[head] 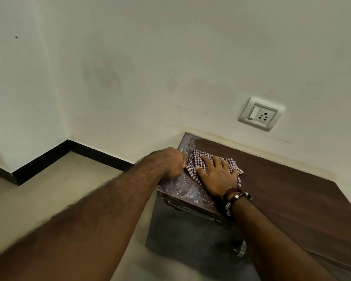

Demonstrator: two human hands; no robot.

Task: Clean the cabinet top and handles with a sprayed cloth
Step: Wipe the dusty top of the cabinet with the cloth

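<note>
- Two hands are working at the cabinet's (282, 191) left end.
- Right hand (218, 174) is lying flat on the checked cloth (193, 162), fingers spread wide, pressing it onto the top near the back left corner.
- Left hand (173, 163) is curling over the left edge, just beside the cloth; its fingers are hidden, so their grip cannot be told.
- Wet streaks are showing on the surface around the cloth.
- Bracelets (234, 197) are sitting on the right wrist.
- A socket (259, 114) is sitting in the wall above.
</note>
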